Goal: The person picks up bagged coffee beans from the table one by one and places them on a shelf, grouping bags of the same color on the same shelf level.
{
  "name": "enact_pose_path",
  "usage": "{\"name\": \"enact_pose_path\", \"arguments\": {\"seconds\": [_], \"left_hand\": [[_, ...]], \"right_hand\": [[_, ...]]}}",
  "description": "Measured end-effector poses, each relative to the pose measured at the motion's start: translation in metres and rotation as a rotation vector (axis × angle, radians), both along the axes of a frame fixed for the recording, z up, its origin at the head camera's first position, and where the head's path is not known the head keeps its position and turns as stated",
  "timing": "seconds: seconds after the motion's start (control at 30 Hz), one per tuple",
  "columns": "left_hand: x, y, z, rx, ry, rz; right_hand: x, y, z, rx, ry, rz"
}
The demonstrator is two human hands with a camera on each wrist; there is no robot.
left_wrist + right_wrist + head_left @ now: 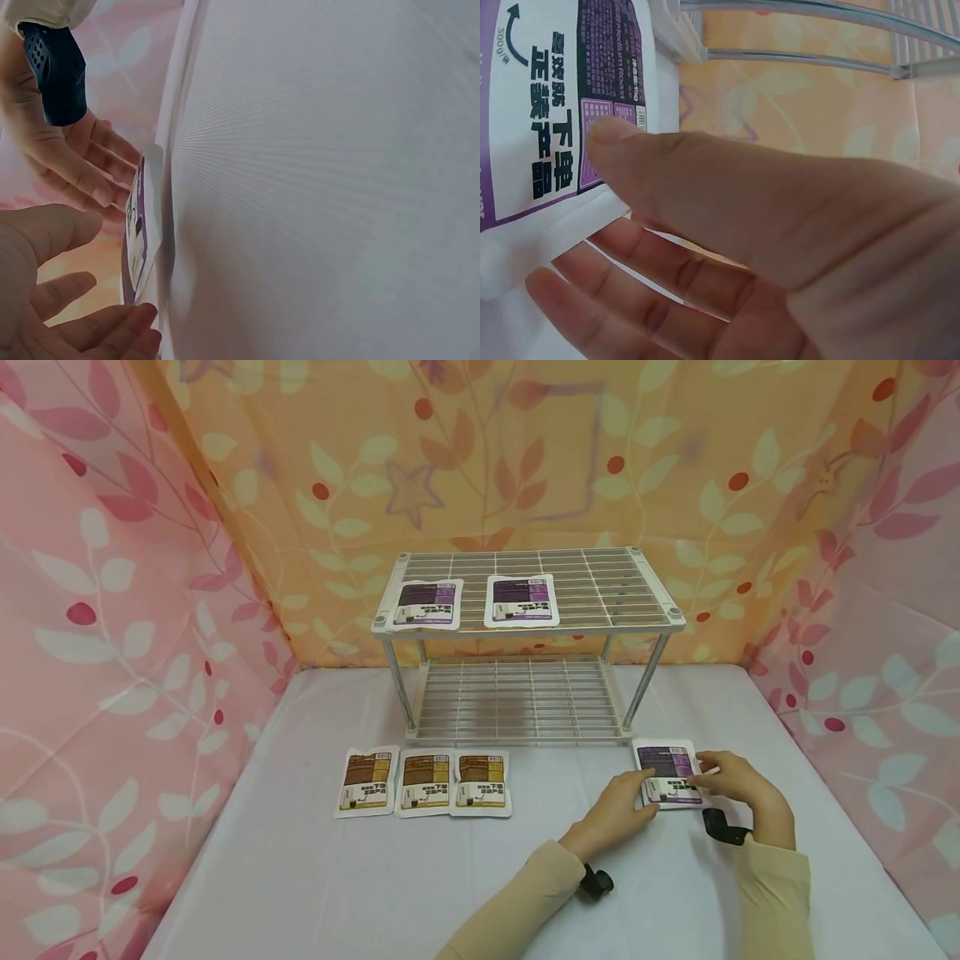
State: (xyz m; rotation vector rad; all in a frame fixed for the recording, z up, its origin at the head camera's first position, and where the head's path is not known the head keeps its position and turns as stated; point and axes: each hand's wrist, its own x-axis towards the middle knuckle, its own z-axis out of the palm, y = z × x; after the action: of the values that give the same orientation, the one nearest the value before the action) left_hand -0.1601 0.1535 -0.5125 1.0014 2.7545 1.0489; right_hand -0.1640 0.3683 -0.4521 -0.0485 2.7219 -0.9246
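A purple-and-white packet [667,764] with printed lettering lies on the white table at the right, below the rack's front right corner. At its left edge is my left hand [617,807], with thumb and fingers spread apart. From the other side my right hand [738,778] reaches to the right edge. The right thumb [622,154] overlaps the packet's printed face in the right wrist view, while the other fingers extend loosely beside its edge. In the left wrist view the packet [142,225] shows edge-on between both hands, the left fingertips right by its near end.
A two-tier wire rack [592,589] stands at the back. Two purple packets, a left one [427,604] and a middle one [522,601], lie on its upper shelf. Three brown-and-yellow packets [426,782] sit in a row on the table before it. Patterned cloth [112,610] hangs around.
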Motion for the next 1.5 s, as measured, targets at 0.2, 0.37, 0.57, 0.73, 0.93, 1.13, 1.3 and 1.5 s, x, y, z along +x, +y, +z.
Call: {"name": "enact_pose_path", "arguments": {"seconds": [0.2,0.37,0.57,0.73,0.93,1.13,1.3,1.5], "left_hand": [[-0.002,-0.001,0.003,0.071,0.04,0.027],[-0.004,-0.003,0.004,0.172,0.045,0.067],[-0.005,-0.004,0.011,0.332,-0.011,0.094],[-0.004,-0.007,0.017,0.416,-0.026,0.091],[-0.006,-0.01,0.024,0.462,-0.008,0.116],[-0.009,-0.016,0.033,0.505,-0.028,0.131],[-0.012,-0.02,0.038,0.54,-0.041,0.141],[-0.014,-0.026,0.042,0.539,-0.036,0.147]], "right_hand": [[0.002,-0.001,0.004,-0.028,0.028,-0.012],[0.004,-0.001,0.008,-0.032,0.038,-0.01],[0.005,-0.006,0.015,0.027,0.095,-0.012],[0.007,-0.01,0.021,0.036,0.112,-0.012],[0.008,-0.017,0.028,0.007,0.115,-0.013],[0.01,-0.027,0.035,0.007,0.164,-0.012],[0.011,-0.034,0.04,-0.012,0.222,-0.01],[0.011,-0.039,0.043,-0.028,0.287,-0.001]]}}
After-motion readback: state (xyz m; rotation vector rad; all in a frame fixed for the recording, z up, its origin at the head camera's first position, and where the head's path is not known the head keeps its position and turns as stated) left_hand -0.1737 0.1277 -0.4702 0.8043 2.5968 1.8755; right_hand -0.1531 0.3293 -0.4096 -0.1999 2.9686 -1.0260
